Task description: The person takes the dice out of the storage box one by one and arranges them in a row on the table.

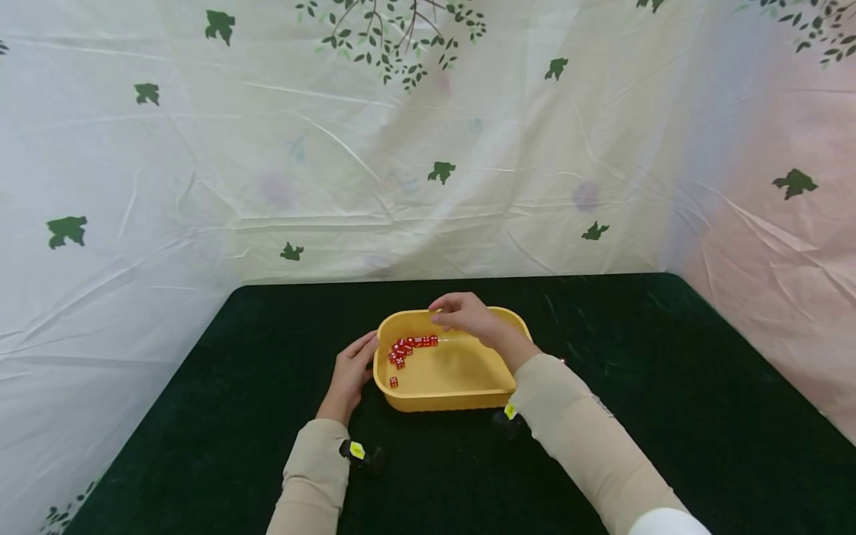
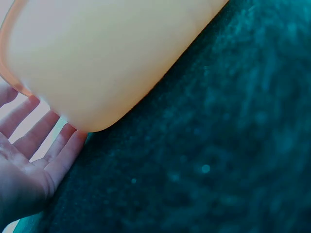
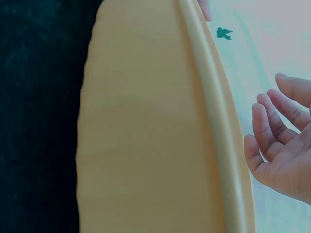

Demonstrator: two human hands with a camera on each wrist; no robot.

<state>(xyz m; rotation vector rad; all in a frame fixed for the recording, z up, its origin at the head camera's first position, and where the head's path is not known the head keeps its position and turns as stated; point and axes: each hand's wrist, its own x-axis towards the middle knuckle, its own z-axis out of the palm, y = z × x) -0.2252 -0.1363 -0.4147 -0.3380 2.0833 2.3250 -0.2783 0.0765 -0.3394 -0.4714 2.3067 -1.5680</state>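
Observation:
In the head view, a yellow plastic basin (image 1: pixel 461 375) with rounded corners stands on the dark green table. Several red dice with white pips (image 1: pixel 410 344) lie inside it, bunched toward its left and far side, and one red die (image 1: pixel 393 382) sits apart near the front left. My left hand (image 1: pixel 350 374) touches the basin's left end with extended fingers; the left wrist view shows fingertips (image 2: pixel 57 115) against the outer wall. Over the basin, toward its far side, hovers my right hand (image 1: pixel 471 315), its fingers loosely bent. The right wrist view shows nothing in its palm (image 3: pixel 286 155).
The dark green cloth-covered table (image 1: pixel 267 416) spreads around the basin. A pale fabric wall (image 1: pixel 361 178) with green leaf prints rises behind it and at both sides. A tiny red spot (image 1: pixel 562 361) shows beside my right sleeve, too small to identify.

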